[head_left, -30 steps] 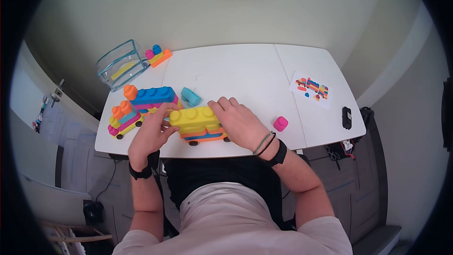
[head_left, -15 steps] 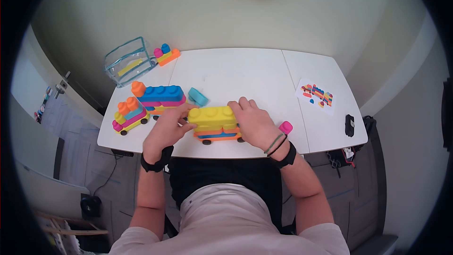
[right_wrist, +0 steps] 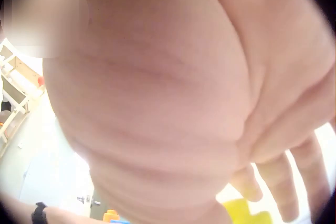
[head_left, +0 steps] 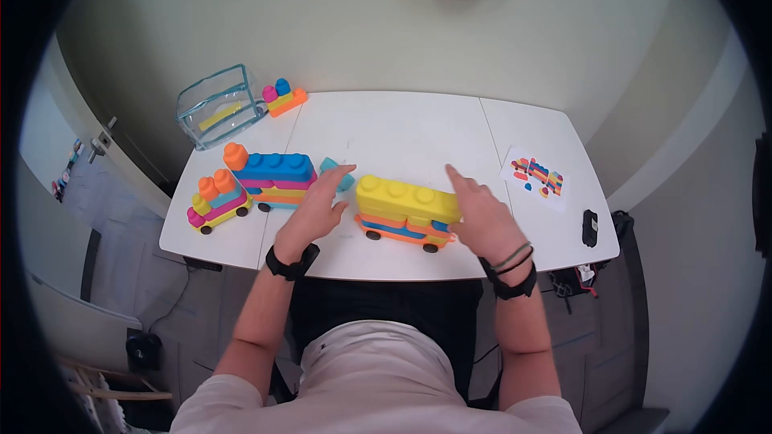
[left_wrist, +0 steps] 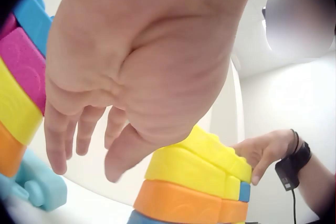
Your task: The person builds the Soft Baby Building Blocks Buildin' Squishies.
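Observation:
A block wagon, with a long yellow top block (head_left: 408,199) over orange and blue layers and dark wheels, stands on the white table (head_left: 402,133) near the front edge. My left hand (head_left: 315,210) is apart from it on the left, fingers extended, holding nothing. At the wagon's right end is my right hand (head_left: 487,221), fingers straight and the thumb close beside the yellow block. In the left wrist view the wagon's orange layer (left_wrist: 178,201) shows below the left thumb. Behind the left fingers lies a partly hidden turquoise piece (head_left: 346,183).
Left of the hands stand a wagon with a blue top block (head_left: 277,165) and a smaller block car (head_left: 219,202). A clear case (head_left: 211,135) and a few joined blocks (head_left: 285,103) sit at the back left. On the right lie a picture sheet (head_left: 523,181) and a black device (head_left: 589,228).
The yellow-topped wagon has moved right, away from the other wagons. My left hand has let go of it and drawn back. The pink block has gone out of sight near the right hand.

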Available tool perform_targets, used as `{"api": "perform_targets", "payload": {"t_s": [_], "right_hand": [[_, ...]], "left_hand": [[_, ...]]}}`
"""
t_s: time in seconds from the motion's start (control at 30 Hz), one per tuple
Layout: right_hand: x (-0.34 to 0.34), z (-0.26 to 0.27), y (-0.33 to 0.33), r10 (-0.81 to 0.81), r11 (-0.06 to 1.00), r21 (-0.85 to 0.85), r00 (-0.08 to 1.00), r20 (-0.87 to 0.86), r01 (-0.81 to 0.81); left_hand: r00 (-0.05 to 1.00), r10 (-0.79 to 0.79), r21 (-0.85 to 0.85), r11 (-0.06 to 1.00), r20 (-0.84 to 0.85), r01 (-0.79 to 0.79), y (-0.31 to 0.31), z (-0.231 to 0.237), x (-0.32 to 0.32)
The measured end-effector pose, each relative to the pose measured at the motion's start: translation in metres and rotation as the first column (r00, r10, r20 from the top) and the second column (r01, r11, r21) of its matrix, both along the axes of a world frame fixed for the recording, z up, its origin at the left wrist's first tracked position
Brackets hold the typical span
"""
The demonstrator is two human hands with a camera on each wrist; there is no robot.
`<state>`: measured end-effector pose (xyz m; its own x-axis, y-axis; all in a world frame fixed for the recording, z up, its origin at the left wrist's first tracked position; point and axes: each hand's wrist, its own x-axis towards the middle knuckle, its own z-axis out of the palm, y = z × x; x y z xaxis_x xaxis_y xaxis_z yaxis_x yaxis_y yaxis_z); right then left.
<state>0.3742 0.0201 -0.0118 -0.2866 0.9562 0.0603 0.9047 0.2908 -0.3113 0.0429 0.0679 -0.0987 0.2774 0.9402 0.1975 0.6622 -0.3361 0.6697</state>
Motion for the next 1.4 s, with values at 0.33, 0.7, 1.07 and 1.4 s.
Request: {"api": "perform_targets", "payload": {"t_s": [0.33,0.7,1.07,1.4], "right_hand": [[0.062,-0.054,0.044,-0.270,0.934,-0.164,0.929,0.254,0.316],[0.075,-0.084,0.046,-0.245,0.891,-0.281,0.898,0.365,0.357],[0.084,-0.046,0.026,-0.297,0.937,-0.128,0.934,0.200,0.326],[0.083,-0.038,0.021,-0.281,0.943,-0.124,0.939,0.196,0.308]], "left_hand": [[0.938,0.064,0.025,0.998,-0.341,-0.059,0.026,-0.036,0.020],[0.922,0.193,0.132,0.979,-0.335,-0.157,0.058,-0.055,0.001],[0.903,0.138,0.110,0.989,-0.406,-0.101,0.030,-0.006,0.020],[0.970,0.021,0.088,0.996,-0.241,0.000,0.057,-0.032,0.018]]}}
